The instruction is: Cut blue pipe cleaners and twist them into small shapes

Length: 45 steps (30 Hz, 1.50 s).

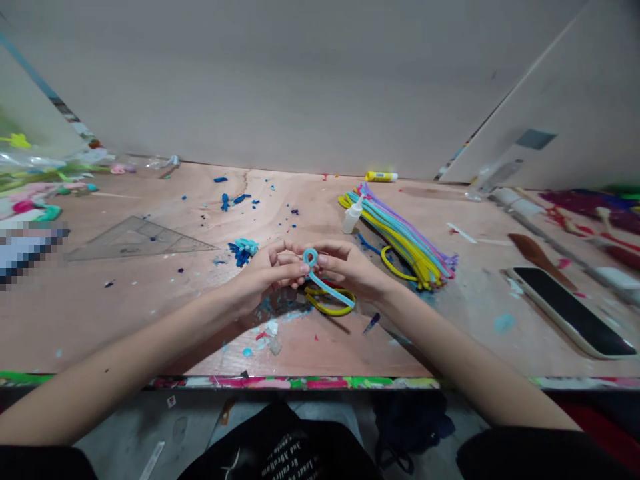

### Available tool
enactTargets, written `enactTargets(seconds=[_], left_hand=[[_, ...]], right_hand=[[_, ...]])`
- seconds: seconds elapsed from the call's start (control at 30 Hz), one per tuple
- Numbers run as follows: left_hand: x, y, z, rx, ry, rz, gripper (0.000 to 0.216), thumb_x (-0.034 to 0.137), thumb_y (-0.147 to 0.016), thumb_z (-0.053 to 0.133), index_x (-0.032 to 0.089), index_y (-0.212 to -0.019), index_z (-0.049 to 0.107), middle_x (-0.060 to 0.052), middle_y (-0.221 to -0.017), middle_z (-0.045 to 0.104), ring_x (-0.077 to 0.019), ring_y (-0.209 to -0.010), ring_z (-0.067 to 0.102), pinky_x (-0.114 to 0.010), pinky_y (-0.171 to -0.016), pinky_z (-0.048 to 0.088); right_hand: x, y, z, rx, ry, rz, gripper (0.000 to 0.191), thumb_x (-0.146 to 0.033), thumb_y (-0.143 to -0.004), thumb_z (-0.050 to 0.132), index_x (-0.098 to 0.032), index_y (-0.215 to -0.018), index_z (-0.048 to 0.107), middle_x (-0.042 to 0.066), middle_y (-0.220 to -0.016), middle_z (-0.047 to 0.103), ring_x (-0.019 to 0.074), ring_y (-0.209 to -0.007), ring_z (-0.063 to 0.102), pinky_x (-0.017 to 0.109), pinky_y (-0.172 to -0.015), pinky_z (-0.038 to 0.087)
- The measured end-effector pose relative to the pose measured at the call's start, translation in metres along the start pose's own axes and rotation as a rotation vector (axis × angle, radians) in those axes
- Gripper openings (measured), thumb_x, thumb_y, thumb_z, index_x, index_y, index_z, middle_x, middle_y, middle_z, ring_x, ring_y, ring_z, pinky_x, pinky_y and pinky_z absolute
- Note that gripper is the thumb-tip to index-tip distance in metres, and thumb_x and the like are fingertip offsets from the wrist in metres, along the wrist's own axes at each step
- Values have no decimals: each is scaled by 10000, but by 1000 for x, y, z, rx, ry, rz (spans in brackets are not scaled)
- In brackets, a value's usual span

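My left hand (276, 270) pinches a light blue pipe cleaner (327, 285) between thumb and fingers. Its upper end is curled into a small round loop, and its straight tail slants down to the right. From the other side, my right hand (353, 267) closes on the same pipe cleaner beside the loop. Below the hands on the table lies a bent yellow pipe cleaner (333, 310). A bundle of yellow, light blue and purple pipe cleaners (400, 233) rests to the right. Left of my left hand is a small pile of blue cut pieces (243, 252).
A white squeeze bottle (353, 217) stands by the bundle, with a yellow glue stick (381, 177) behind. A clear set square (145, 240) lies left. At right are a phone (570, 310) and a brown wooden tool (540, 257). Scraps dot the wooden table (200, 347).
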<state>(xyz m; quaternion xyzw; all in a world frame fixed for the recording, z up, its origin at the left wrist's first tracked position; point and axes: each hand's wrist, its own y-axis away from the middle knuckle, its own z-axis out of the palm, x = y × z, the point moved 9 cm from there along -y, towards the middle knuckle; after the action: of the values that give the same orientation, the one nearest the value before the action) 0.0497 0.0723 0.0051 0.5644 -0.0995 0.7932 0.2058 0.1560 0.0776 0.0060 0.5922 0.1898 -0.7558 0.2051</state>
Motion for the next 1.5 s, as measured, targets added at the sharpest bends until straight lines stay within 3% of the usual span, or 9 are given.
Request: enactTargets(seconds=[0.27, 0.4, 0.53, 0.63, 0.8, 1.1, 1.37, 1.5], left_hand=[[-1, 1, 8, -64, 4, -31, 371, 236, -640, 886, 163, -853, 592, 56, -600, 603, -72, -529, 551, -190, -526, 444], [1, 1, 6, -32, -6, -32, 362, 252, -624, 896, 164, -826, 609, 48, -593, 612, -83, -530, 563, -194, -516, 442], [6, -3, -10, 89, -3, 23, 335, 251, -634, 893, 163, -871, 673, 20, -678, 677, -99, -590, 609, -210, -567, 475], [10, -5, -23, 187, -2, 87, 309, 263, -643, 884, 172, -886, 718, 2, -749, 711, -114, -640, 642, -230, -621, 508], [12, -6, -26, 215, 1, 124, 253, 268, -638, 876, 188, -816, 717, 6, -723, 697, -125, -649, 648, -246, -642, 531], [18, -1, -19, 209, -57, 105, 240, 255, -657, 856, 196, -791, 666, 41, -681, 631, -94, -596, 602, -231, -600, 513], [19, -3, -22, 205, -89, 140, 253, 269, -644, 871, 172, -792, 690, 24, -684, 664, -87, -567, 590, -213, -572, 502], [16, -3, -23, 196, -126, 126, 305, 311, -680, 853, 166, -917, 726, -3, -693, 701, -114, -554, 612, -239, -560, 510]], right_hand=[[16, -6, -1, 58, -141, 18, 381, -462, -619, 911, -211, -830, 716, -25, -807, 680, 94, -645, 610, 246, -649, 523], [16, -8, -2, 92, -116, 42, 483, -514, -579, 915, -204, -873, 690, -36, -756, 644, 100, -612, 592, 262, -637, 525], [0, -5, -1, 96, -4, -8, 461, -572, -715, 816, -217, -920, 604, -35, -779, 626, 103, -622, 591, 244, -594, 509], [-9, -2, 11, 6, 241, -48, 404, -585, -842, 691, -199, -833, 571, -48, -678, 551, 82, -534, 490, 215, -500, 421], [-13, 2, 24, -45, 523, -109, 393, -523, -977, 495, -189, -785, 574, -48, -612, 491, 85, -507, 431, 223, -488, 361], [-20, 3, 32, -50, 725, -211, 374, -384, -1008, 456, -176, -736, 608, -36, -603, 535, 93, -561, 488, 231, -567, 376], [-18, 3, 37, -89, 747, -219, 392, -404, -1019, 434, -169, -750, 596, -32, -603, 532, 97, -561, 507, 226, -576, 381], [-15, 3, 37, -89, 776, -202, 395, -391, -1024, 420, -169, -749, 595, -25, -595, 546, 102, -563, 519, 228, -580, 378]])
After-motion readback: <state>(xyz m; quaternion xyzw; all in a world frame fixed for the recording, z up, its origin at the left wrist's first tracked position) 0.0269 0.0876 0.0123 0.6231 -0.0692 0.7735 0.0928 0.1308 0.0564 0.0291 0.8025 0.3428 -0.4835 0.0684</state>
